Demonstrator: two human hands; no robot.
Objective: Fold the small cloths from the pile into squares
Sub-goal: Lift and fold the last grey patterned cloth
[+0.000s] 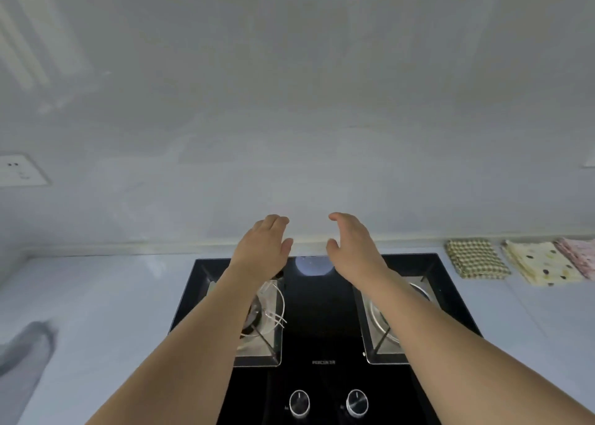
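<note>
Both arms reach forward over a black gas stove (322, 321) that is set into the pale bench (96, 295). The left hand (265, 242) and the right hand (352, 242) are raised side by side in front of the wall, palms facing each other, fingers relaxed and holding nothing. The small cloths lie far to the right on the bench, against the wall: a checked cloth (476, 258), a cream dotted cloth (541, 262) beside it, and a pink cloth (579, 254) at the edge. Two knobs (299, 403) are on the stove front.
</note>
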